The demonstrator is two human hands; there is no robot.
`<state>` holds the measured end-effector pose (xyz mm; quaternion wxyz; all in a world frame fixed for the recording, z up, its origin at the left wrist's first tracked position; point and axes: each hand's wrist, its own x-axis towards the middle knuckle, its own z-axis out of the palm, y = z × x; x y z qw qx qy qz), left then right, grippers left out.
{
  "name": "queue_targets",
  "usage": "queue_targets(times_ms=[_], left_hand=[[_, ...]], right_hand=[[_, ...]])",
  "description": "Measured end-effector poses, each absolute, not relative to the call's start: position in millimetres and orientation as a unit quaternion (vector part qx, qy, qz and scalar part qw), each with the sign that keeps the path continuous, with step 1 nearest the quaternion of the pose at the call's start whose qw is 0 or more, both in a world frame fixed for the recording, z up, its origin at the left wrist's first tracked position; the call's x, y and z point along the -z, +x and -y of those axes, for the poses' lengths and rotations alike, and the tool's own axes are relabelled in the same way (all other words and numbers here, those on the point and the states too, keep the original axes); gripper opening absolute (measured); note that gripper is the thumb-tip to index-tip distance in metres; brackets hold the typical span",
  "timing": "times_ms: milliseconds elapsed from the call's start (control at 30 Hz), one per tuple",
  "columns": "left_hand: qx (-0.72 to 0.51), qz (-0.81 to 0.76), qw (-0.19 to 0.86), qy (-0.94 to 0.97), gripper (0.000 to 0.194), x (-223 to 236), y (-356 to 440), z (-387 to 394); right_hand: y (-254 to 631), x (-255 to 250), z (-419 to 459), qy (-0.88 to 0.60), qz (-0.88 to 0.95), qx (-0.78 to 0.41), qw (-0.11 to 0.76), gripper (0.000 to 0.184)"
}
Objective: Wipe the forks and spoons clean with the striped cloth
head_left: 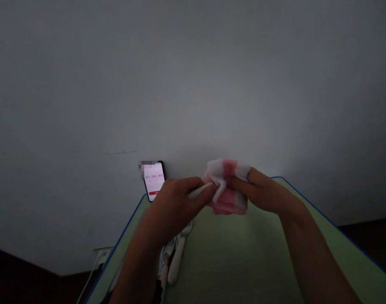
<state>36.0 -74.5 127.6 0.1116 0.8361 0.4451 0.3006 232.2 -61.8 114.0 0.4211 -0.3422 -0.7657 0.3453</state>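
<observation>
My left hand (pixel 177 200) is closed round the pale handle of a utensil (pixel 199 191), whose far end is buried in a pink and white cloth (pixel 228 185). The cloth is bunched up and held by my right hand (pixel 263 192), fingers pinched on it. Both hands hover above the far part of a green table (pixel 243 261). The working end of the utensil is hidden by the cloth.
A phone (pixel 154 180) leans against the grey wall at the table's far left corner, its screen lit with a timer. Several pale-handled utensils (pixel 175 257) lie on the table under my left forearm. A white cable (pixel 94 264) hangs off the left edge.
</observation>
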Motion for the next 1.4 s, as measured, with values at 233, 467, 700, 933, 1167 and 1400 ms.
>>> queue_targets(times_ms=[233, 467, 700, 933, 1167, 1400], left_hand=[[-0.299, -0.472, 0.070, 0.826, 0.040, -125, 36, 72], [-0.369, -0.442, 0.103, 0.811, 0.025, -128, 32, 71], [-0.412, -0.444, 0.116, 0.787, 0.023, -132, 18, 75], [-0.391, -0.448, 0.145, 0.790, 0.026, -132, 20, 78], [-0.368, -0.465, 0.139, 0.793, 0.029, -138, 27, 83], [-0.375, -0.477, 0.121, 0.786, 0.031, -132, 21, 76]], right_hand=[[229, -115, 57, -0.331, 0.765, -0.299, 0.464, 0.022], [231, -116, 54, -0.372, 0.746, -0.237, 0.499, 0.016], [235, -118, 57, -0.316, 0.775, -0.295, 0.461, 0.020], [231, -115, 60, -0.312, 0.756, -0.370, 0.441, 0.024], [224, -115, 58, -0.391, 0.718, -0.271, 0.508, 0.019], [220, -115, 61, -0.381, 0.745, -0.218, 0.502, 0.011]])
